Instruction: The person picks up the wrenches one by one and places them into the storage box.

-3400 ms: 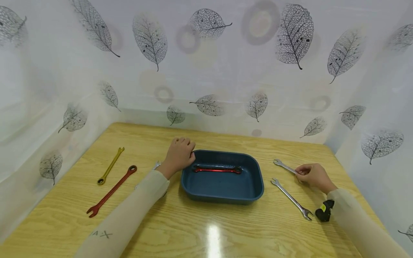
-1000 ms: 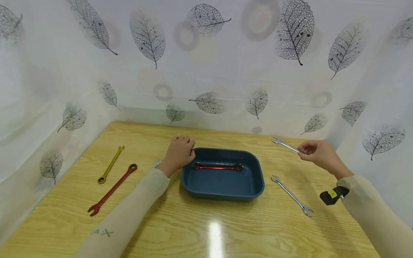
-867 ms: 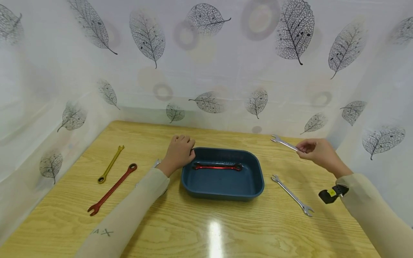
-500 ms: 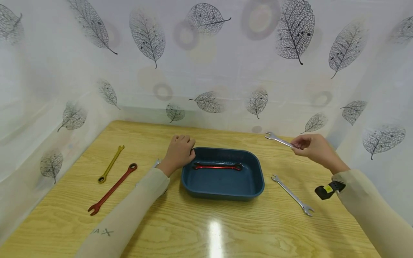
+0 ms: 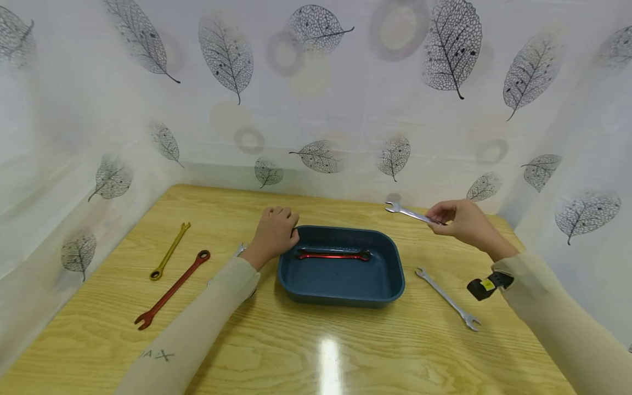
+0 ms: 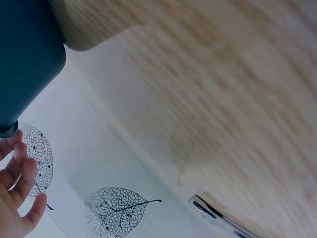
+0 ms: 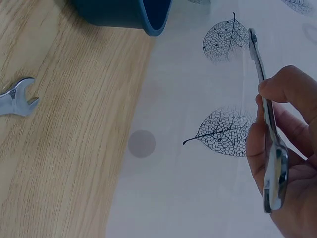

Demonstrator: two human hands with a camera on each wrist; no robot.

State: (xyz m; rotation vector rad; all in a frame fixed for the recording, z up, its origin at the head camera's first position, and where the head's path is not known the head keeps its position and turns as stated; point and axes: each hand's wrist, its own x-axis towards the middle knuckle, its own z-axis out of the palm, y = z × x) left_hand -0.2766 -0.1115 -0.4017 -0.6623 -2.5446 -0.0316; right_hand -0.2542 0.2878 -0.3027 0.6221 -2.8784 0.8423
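Observation:
My right hand [image 5: 459, 222] pinches a silver open-end wrench [image 5: 407, 212] near one end, raised above the table to the right of a blue rectangular bin [image 5: 340, 300]. The right wrist view shows this wrench [image 7: 270, 116] between thumb and fingers, its far part pointing away. My left hand [image 5: 274, 233] grips the bin's back left corner, fingers curled at the rim; the left wrist view has the fingers [image 6: 25, 181] against that rim. Inside the bin lies a red wrench [image 5: 333, 255]. A second silver wrench [image 5: 446, 299] rests on the table below my right hand.
Left on the wooden table [image 5: 306, 351] lie a gold wrench [image 5: 170, 251] and a longer dark red wrench [image 5: 173, 289]. Another silver wrench [image 5: 241, 249] is mostly hidden under my left forearm. A white leaf-print curtain [image 5: 336, 104] stands behind and at both sides.
My right hand has lifted the silver wrench off the table and carried it left, closer to the bin. My left hand stays on the bin's corner.

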